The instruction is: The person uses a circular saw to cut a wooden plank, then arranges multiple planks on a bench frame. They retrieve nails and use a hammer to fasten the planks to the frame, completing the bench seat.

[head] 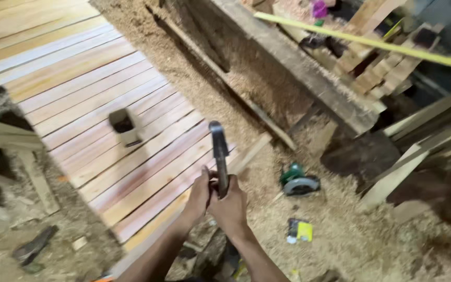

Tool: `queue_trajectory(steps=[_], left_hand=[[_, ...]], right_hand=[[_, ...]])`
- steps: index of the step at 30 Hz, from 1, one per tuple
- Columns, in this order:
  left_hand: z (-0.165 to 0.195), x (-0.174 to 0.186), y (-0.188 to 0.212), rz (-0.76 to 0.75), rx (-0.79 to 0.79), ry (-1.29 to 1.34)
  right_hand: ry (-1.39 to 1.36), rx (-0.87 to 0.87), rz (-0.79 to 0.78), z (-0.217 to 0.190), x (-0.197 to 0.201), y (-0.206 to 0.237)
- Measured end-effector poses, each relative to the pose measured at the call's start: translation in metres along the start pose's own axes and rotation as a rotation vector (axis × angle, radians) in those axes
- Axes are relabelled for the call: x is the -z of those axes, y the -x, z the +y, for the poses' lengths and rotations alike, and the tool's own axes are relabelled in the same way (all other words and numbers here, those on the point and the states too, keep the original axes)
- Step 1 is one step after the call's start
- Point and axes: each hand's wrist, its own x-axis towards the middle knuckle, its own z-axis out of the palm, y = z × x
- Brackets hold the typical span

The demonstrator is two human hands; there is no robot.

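A hammer (219,156) is gripped by both hands, the right hand (230,206) closed around its lower handle and the left hand (199,196) wrapped against it from the left; its dark head rises above the knuckles. Beyond and left of the hands a slatted wooden panel (95,99) carries a small box (125,127). A green circular saw (297,180) lies on sawdust to the right.

The lower shaft of the hammer (219,156) is hidden inside the right hand (232,206) and left hand (199,196); both forearms run off the bottom edge; the small packet (299,230) right of them is unreadable
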Motion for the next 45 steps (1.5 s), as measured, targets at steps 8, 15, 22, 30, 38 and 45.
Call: queue_trajectory(steps=[8, 15, 22, 30, 38, 45], left_hand=[[0.003, -0.127, -0.071, 0.001, 0.038, 0.136], [0.033, -0.190, -0.156, -0.002, 0.154, -0.123], [0.007, -0.227, -0.303, -0.017, 0.158, -0.021], [0.048, -0.239, -0.416, 0.144, 0.176, 0.144], [0.105, -0.223, -0.486, 0.572, -0.090, 0.383], [0.112, -0.167, -0.541, 0.886, -0.286, 0.410]], right_hand=[[0.041, -0.188, -0.223, 0.050, 0.117, -0.084], [-0.773, -0.194, -0.164, 0.070, 0.149, -0.188], [0.389, -0.024, -0.171, 0.104, 0.192, -0.339], [0.384, 0.068, -0.212, 0.096, 0.195, -0.508], [0.232, 0.222, -0.412, 0.036, 0.154, -0.602], [-0.014, 0.492, -0.490, 0.016, 0.075, -0.668]])
